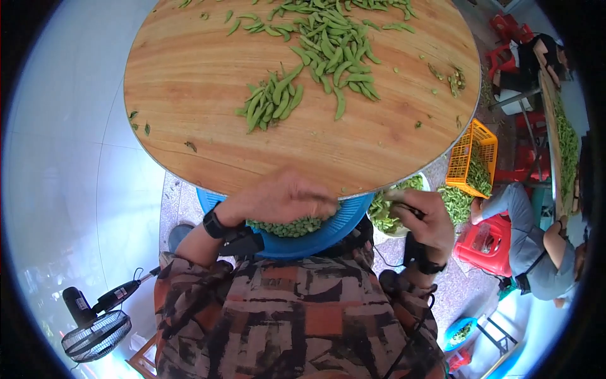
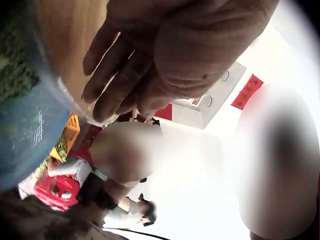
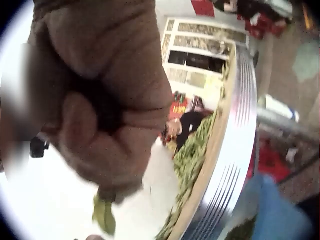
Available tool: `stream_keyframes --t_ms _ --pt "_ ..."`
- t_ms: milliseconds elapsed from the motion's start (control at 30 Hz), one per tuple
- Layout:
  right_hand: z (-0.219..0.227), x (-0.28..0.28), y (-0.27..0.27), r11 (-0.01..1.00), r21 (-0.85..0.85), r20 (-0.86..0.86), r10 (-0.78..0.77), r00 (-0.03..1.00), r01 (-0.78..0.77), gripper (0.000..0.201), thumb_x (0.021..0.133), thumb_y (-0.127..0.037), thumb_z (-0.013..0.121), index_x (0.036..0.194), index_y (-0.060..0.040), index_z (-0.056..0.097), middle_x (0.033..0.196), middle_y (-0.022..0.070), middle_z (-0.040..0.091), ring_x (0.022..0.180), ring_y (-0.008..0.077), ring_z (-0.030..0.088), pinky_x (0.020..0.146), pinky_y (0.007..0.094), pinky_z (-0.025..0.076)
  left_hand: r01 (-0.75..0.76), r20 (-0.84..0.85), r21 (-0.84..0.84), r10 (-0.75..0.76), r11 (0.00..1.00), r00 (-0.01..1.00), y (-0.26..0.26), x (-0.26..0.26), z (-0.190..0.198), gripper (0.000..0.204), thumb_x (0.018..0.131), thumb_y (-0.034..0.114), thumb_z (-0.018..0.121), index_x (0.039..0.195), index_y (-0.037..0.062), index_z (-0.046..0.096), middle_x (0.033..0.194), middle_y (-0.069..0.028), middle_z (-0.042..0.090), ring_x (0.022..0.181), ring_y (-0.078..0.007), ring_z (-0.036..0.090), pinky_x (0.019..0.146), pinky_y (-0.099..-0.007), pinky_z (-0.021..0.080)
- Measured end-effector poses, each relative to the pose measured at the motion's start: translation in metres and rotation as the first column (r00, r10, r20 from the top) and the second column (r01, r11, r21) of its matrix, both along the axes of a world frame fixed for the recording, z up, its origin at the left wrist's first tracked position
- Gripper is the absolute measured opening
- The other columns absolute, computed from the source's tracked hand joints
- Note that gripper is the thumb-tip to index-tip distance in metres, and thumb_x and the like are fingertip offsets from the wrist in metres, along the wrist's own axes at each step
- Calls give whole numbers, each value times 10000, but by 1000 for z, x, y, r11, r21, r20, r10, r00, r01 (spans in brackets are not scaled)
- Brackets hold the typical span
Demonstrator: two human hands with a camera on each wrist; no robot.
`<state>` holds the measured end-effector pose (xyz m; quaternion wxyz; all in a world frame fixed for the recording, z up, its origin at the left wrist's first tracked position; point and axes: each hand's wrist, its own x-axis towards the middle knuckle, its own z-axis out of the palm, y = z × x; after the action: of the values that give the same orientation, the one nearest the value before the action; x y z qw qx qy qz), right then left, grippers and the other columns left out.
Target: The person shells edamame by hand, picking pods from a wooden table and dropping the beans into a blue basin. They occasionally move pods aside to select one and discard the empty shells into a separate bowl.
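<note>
My left hand (image 1: 278, 197) hovers over the table's near edge and the blue basin (image 1: 353, 215), fingers extended, and the left wrist view shows nothing in its palm. Shelled green soybeans (image 1: 287, 227) lie in the basin below. To the right, my right hand (image 1: 428, 218) is curled beside a white bucket (image 1: 424, 182) of green pods or hulls. From its fingertips a green soybean pod (image 3: 103, 216) sticks out in the right wrist view; the rest of it is hidden by the fingers. Ahead on the round wooden table (image 1: 196, 95) is a small heap of unshelled pods (image 1: 271, 101).
A larger pile of pods (image 1: 334, 44) covers the table's far middle. Right of the table stand a yellow crate (image 1: 472, 142) of pods and a red stool (image 1: 485, 246) near a seated person. A black fan (image 1: 96, 335) is at lower left.
</note>
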<state>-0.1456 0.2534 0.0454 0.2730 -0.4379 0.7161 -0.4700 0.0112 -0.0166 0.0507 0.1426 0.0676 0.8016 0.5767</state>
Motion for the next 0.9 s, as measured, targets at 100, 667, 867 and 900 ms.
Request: stream_keyframes --t_ms 100,667,867,900 --pt "1 -13 21 967 218 -159 -97 982 131 217 833 -7 629 1044 20 674 732 131 663 634 222 652 618 314 498 -390 -361 -430 241 814 901 -9 -39 -13 202 909 145 598 1074 48 663 911 -152 691 827 -330 658 731 -382 515" --pt "-23 19 -78 918 -41 490 -326 809 395 268 935 -46 536 1170 30 638 825 24 653 660 49 530 595 197 441 -579 114 96 569 810 815 7 -44 -17 98 905 70 660 951 8 600 711 2 570 579 -55 547 490 -234 415" --pt "-23 31 -95 967 -29 722 -154 674 252 179 967 -84 543 1079 -2 655 636 -62 474 542 18 408 465 195 335 -626 92 178 621 759 778 18 -20 -26 68 920 15 623 986 17 607 720 25 573 592 -37 517 505 -204 396" --pt "-24 32 -96 969 -14 718 -162 677 246 161 970 -85 546 1053 -2 655 617 -70 444 534 19 400 461 198 331 -628 94 181 622 757 777 19 -17 -28 68 920 15 623 986 17 607 720 25 573 592 -37 517 505 -204 396"
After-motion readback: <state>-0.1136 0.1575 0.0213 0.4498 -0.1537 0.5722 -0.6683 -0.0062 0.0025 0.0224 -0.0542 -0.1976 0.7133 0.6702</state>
